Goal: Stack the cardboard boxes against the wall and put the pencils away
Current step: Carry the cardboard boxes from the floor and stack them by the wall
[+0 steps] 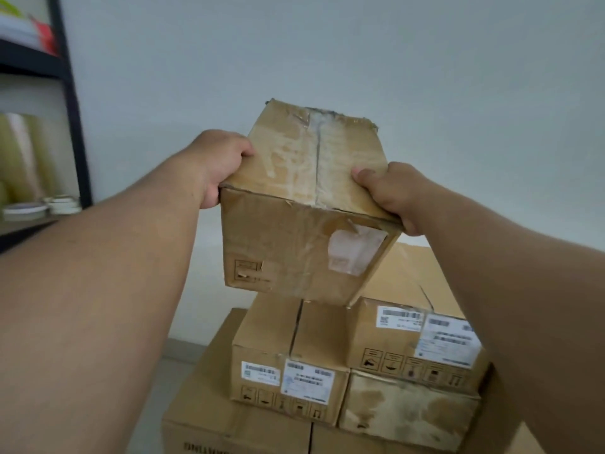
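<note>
I hold a worn, taped cardboard box (304, 204) in the air with both hands. My left hand (217, 165) grips its upper left edge and my right hand (393, 191) grips its upper right edge. The box is tilted and hangs just above a stack of cardboard boxes by the white wall. In that stack a labelled box (288, 365) sits at the left, a second labelled box (415, 342) sits at the right, and a stained box (406, 404) lies in front of it. They rest on a larger box (209, 417). No pencils are in view.
A black metal shelf (70, 103) stands at the left against the white wall (327, 44). It carries rolls of tape (24, 209) and some pale, blurred items. A strip of light floor (154, 404) shows between the shelf and the stack.
</note>
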